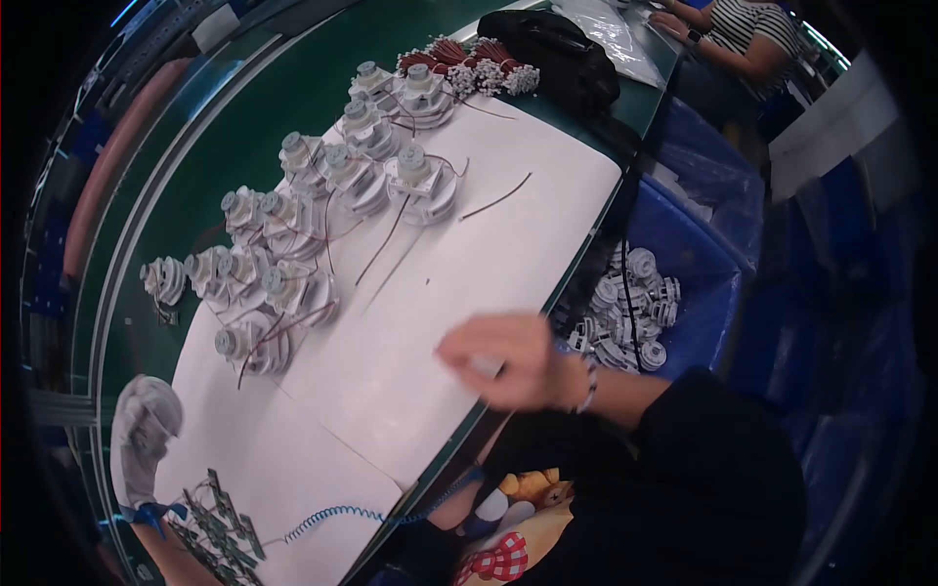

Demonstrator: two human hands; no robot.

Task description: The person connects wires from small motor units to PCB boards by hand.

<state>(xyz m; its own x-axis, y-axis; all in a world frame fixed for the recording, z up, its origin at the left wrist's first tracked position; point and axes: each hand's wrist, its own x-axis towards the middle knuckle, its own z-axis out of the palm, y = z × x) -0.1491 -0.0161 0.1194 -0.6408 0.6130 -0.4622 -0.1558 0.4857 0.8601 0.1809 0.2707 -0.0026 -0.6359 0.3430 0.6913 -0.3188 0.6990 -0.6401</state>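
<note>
Two hands show: our right hand [508,359], blurred over the white sheet's [508,244] near edge, pinches a small white part [486,366]. Its axis we cannot tell. Our gloved left hand [142,435] hangs loosely curled, empty, near green circuit boards [220,527].

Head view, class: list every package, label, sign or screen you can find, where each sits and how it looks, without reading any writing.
No labels, signs or screens show.
Blue bin: right of the white work surface, deep blue, holding white round parts.
Clear plastic bag: top, behind a black bag, crinkled, see-through.
</note>
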